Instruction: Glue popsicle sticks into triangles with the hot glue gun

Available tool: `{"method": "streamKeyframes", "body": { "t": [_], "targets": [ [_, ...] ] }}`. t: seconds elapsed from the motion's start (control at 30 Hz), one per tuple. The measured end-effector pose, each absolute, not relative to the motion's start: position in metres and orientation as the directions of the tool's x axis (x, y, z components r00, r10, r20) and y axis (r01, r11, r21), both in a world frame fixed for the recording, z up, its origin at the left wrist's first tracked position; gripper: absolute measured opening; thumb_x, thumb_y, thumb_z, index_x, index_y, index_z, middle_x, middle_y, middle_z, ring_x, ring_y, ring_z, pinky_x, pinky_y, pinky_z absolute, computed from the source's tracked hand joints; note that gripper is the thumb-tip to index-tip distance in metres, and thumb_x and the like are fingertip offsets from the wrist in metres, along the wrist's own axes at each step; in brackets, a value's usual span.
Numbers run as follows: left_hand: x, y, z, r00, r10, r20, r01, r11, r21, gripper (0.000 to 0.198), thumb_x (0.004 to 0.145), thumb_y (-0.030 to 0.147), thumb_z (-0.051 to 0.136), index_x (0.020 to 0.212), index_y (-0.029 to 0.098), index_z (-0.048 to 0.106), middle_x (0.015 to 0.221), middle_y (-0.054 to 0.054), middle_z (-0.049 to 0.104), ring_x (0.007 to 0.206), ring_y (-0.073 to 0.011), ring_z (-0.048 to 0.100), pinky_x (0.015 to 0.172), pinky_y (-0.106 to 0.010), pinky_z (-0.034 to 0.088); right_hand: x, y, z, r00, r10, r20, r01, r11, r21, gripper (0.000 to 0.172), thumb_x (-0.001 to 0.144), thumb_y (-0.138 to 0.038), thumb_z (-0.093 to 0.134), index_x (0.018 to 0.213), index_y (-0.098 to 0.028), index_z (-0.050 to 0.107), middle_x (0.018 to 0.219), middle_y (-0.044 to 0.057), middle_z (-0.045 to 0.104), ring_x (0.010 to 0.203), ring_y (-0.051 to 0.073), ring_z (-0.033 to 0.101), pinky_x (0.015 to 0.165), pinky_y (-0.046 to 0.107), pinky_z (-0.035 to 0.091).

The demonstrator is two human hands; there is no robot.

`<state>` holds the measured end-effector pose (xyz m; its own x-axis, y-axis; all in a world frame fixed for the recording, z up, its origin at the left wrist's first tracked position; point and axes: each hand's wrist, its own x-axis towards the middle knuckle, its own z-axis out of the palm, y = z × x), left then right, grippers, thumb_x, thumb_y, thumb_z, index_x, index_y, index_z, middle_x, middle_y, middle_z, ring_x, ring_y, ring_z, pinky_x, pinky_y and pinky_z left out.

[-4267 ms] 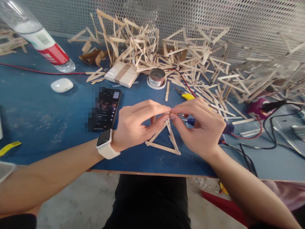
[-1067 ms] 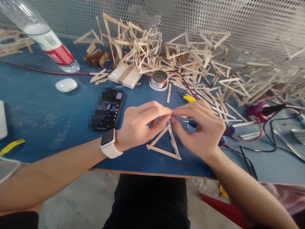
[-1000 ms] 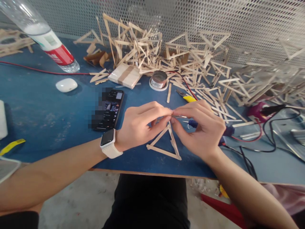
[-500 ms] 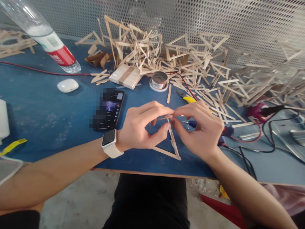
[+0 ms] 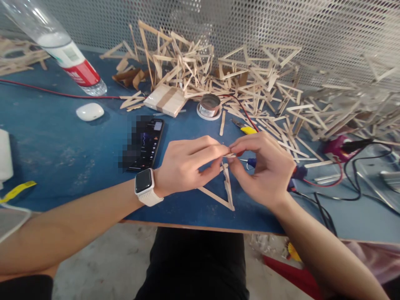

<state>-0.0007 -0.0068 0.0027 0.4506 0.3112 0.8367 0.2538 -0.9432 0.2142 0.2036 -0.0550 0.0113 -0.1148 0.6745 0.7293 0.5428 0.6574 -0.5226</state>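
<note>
A triangle of flat wooden sticks (image 5: 225,195) lies on the blue table (image 5: 62,154) near its front edge. My left hand (image 5: 187,166), with a white watch (image 5: 144,187) on the wrist, and my right hand (image 5: 265,166) meet fingertip to fingertip over the triangle's top corner. Both pinch a short wooden stick (image 5: 229,155) above that corner. Part of the triangle's left side is hidden under my left hand.
A big heap of stick frames (image 5: 237,79) fills the back. A phone (image 5: 145,143), white earbud case (image 5: 90,111), plastic bottle (image 5: 62,54), wrapped stick bundle (image 5: 165,100), small tin (image 5: 209,105), yellow cutter (image 5: 245,128) and cables with a pink tool (image 5: 339,146) lie around.
My left thumb has slid down over the triangle's left side, and the pinch has lifted a short stick just above the top corner. The view shifted slightly.
</note>
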Motion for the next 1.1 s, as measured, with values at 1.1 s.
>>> {"method": "streamKeyframes", "body": {
  "t": [1.1],
  "targets": [
    [-0.0011, -0.0034, -0.0020, 0.554, 0.457, 0.696, 0.218, -0.886, 0.409, 0.040, 0.102, -0.003, 0.052, 0.134, 0.016, 0.067, 0.120, -0.009, 0.072, 0.094, -0.0132, 0.073, 0.079, -0.025, 0.062, 0.2038, -0.0531, 0.0138, -0.207, 0.561, 0.802, 0.675, 0.675, -0.297, 0.025, 0.087, -0.003, 0.073, 0.094, -0.027, 0.073, 0.091, 0.001, 0.081, 0.078, 0.020, 0.078, 0.061, 0.034, 0.062]
  ]
}}
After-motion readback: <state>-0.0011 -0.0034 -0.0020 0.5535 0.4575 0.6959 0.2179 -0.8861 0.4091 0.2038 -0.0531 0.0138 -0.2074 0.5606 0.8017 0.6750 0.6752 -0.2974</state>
